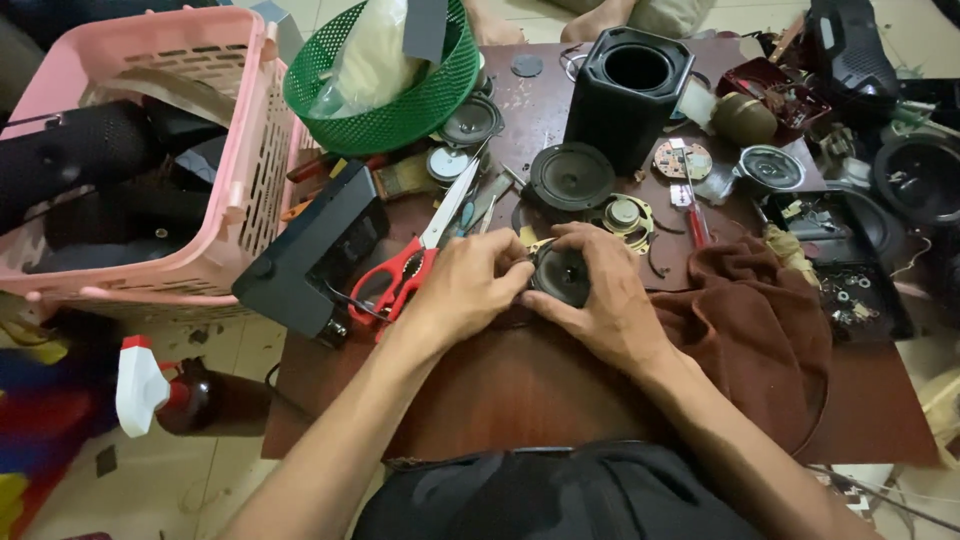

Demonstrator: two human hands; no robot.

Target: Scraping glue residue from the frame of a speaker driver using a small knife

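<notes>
Speaker driver (562, 275) — small, round and black — sat between our two hands near the middle of the brown table (520, 390), just ahead of the near edge's bare stretch. Our left hand (462, 290) was closed around its left side, fingers curled against the rim; our right hand (598, 295) wrapped over the top and right side, thumb and fingers gripping it too. We could not tell whether the driver rested on the wood or was lifted just off it.

Judging by how things lay, the work looked well underway but unfinished: the driver was out of any housing, and the tall black speaker box (625, 90) stood open and hollow toward the far edge. A larger black cone (571, 177) lay just beyond our hands, with a small round circuit board (682, 160) and more loose parts farther right. Nothing we saw showed the driver fitted back anywhere.

Red-handled scissors (412, 265) lay just left of our left hand, blades pointing to the far edge, beside a black device (315, 255) overhanging the table's left edge. A brown cloth (750, 320) was bunched at our right wrist — and a pink basket (190, 150) and green mesh basket (385, 85) crowded the far left corner.
</notes>
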